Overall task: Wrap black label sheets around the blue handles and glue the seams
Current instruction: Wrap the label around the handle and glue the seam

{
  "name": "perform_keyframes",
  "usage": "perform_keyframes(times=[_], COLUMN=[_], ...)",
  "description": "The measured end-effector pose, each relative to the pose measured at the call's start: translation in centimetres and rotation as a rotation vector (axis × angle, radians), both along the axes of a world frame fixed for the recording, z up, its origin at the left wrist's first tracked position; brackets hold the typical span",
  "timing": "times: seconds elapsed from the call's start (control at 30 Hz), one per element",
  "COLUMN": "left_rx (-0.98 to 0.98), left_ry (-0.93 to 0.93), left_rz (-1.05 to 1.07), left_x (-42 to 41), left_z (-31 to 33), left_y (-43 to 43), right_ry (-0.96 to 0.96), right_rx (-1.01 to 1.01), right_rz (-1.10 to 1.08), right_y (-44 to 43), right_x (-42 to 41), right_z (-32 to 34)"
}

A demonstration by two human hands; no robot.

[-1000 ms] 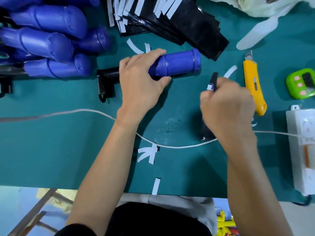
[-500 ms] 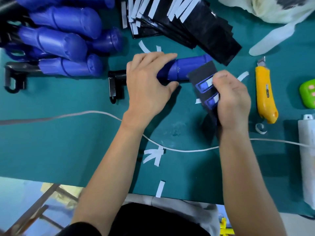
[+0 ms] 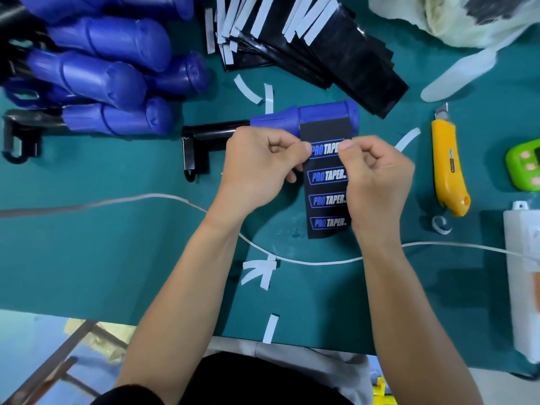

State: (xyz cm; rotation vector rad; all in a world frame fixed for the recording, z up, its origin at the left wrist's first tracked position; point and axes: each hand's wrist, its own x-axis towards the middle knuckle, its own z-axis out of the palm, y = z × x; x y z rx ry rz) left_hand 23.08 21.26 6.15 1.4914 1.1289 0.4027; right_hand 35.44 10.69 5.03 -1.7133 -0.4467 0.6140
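1. On the teal-green table mat (image 3: 87,258), a heap of blue moulded handles on black bars (image 3: 111,74) lies at the far left. A fanned stack of glossy black label sheets edged with white strips (image 3: 306,45) lies at the far centre.
2. To the right are a yellow plastic utility knife (image 3: 447,165), a lime-green gadget with pink buttons (image 3: 526,168) and a white power strip (image 3: 523,273). The power strip's thin white cable (image 3: 146,198) crosses the mat under both forearms.
3. Loose white paper strips (image 3: 260,273) lie scattered on the mat near the cable.
4. The single blue ribbed handle (image 3: 321,115) lies in the middle, just beyond the hands. Its long axis runs left to right, with the flanged end to the right. Its black metal bar with a bracket (image 3: 204,141) sticks out to the left.
5. A black label sheet printed four times with "PRO TAPER" (image 3: 327,200) runs from the handle towards the person, square to it. Its far edge lies on the handle's barrel.
6. The left hand (image 3: 257,168) pinches the sheet's left edge by the top logo, with the thumb on top and the fingers curled.
7. The right hand (image 3: 377,182) pinches the opposite edge in the same way and covers part of that side.
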Motion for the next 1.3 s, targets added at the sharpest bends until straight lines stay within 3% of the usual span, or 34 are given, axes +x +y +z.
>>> perform_keyframes(times=[0.3,1.3], left_rx=[-0.012,0.004], left_ry=[0.037,0.116], left_rz=[-0.007,0.068], left_x=[0.2,0.5], left_z=[-0.1,-0.2], left_y=[-0.1,-0.1], right_ry=[-0.093,-0.120], right_rx=[-0.046,-0.084], right_rz=[-0.010,-0.007], right_y=[0.4,0.7], right_x=[0.4,0.7], right_z=[-0.9,-1.9])
